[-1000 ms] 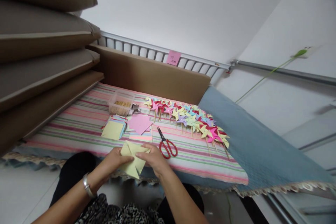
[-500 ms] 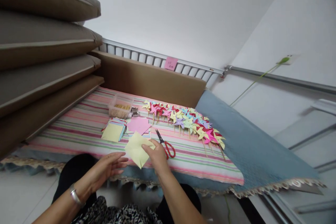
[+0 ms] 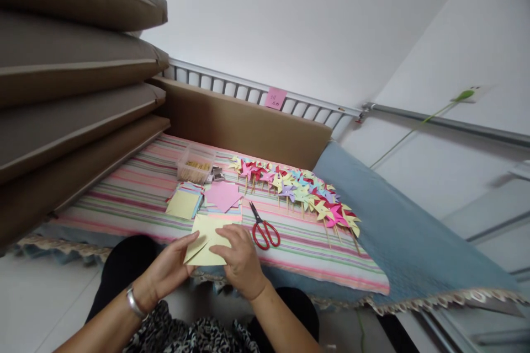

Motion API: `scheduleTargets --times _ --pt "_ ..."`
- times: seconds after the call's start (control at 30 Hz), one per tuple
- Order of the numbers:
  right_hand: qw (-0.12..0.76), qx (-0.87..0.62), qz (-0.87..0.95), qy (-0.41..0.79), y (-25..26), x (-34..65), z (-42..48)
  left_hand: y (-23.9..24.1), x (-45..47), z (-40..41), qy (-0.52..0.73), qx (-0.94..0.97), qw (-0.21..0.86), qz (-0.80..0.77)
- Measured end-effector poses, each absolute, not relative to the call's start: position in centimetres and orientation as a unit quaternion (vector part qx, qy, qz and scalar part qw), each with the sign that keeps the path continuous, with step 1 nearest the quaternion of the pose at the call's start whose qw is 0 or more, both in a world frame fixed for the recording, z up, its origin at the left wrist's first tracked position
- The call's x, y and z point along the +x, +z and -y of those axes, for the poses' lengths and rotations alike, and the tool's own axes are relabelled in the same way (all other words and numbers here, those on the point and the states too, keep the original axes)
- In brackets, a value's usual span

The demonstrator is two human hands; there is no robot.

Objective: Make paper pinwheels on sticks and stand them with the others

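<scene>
Slit yellow paper [image 3: 205, 233] at seven o'clock
Left hand [image 3: 171, 266] clasps its nine-o'clock edge; right hand [image 3: 242, 262], fingers curled at three — pinching or not, can't tell. Probably light, flexible, tearable — hold uncut edges.

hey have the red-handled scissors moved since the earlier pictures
No. Judged against the striped cloth, the scissors lie in the same place, blades pointing the same way; the slight shift in the picture comes from the camera.
</scene>
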State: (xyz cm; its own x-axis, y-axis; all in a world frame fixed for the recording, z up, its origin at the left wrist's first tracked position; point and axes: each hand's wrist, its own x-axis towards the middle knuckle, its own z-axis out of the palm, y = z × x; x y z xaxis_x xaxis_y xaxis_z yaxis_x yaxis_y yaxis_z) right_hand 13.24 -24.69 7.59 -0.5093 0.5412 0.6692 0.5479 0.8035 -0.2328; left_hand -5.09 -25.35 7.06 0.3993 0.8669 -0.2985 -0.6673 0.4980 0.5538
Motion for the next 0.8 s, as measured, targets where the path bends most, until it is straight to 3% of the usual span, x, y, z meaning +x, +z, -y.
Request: scheduleTargets --times 0.27,0.8 --pt "0.387 -0.331 0.86 0.018 7.0 13.7 25.7 6.9 -4.3 25.1 0.486 0.211 0.741 -0.414" --pt "0.388 -0.407 0.822 0.087 7.3 13.7 27.9 7.1 -4.0 25.2 0.468 0.299 0.713 -0.427"
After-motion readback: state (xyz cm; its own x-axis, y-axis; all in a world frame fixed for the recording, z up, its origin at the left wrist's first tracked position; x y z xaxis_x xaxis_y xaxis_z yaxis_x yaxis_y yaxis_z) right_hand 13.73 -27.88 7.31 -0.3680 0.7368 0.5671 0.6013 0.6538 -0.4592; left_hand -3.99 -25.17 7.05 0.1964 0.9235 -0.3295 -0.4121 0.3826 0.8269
